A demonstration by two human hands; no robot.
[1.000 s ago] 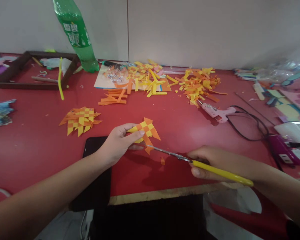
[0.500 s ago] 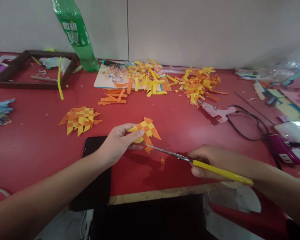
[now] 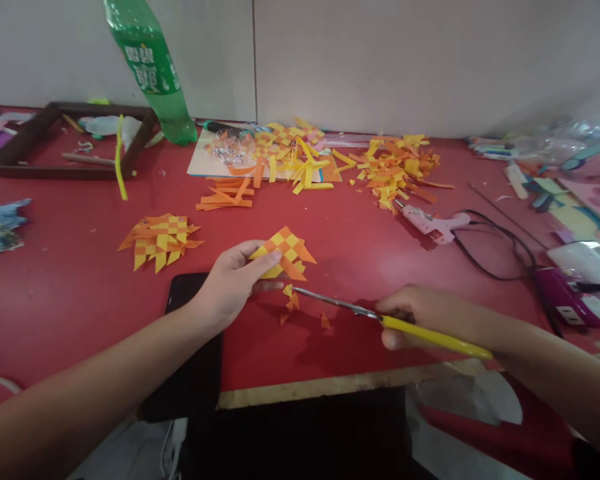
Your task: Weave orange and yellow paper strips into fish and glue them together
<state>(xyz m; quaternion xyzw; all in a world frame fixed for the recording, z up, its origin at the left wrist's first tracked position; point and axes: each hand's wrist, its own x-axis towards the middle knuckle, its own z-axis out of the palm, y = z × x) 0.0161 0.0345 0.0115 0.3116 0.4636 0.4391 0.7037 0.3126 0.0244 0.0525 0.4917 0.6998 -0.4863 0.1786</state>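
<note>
Now that scissors have trimmed the woven paper — new scraps show below.

A green bottle stands on the red table, in front of a pale wall. Just left of the bottle lies a dark rectangular frame; farther left of it and nearer the viewer, a blue bundle. Well to the bottle's right rests a pink glue gun, and farther right of it a purple device. On the bottle's near side, well apart, is a flat black device.
</note>
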